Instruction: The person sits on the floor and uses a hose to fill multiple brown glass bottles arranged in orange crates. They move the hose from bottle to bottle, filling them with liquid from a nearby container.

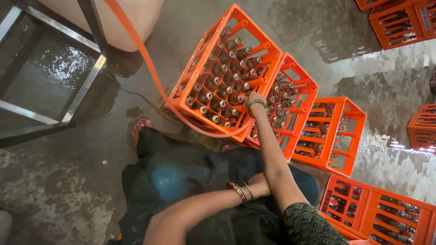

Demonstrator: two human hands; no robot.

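My right hand (252, 98), with a green bangle at the wrist, reaches forward to the right edge of a tilted orange crate (190, 103) full of upright glass bottles (217, 80). An orange hose (152, 75) comes from the upper left, curves under the crate's near edge and rises into this hand, which looks closed on its end. My left hand (259, 183), with thin bangles at the wrist, rests low against my right forearm over my dark clothes. Its fingers are hidden behind that arm.
Two more orange bottle crates (303, 86) (352, 136) lean in a row behind the first. Other crates lie at the lower right (386, 213), right edge (422, 129) and top right (399, 22). The concrete floor is wet. A metal frame (84, 86) stands at the left, near a pale tank (131, 22).
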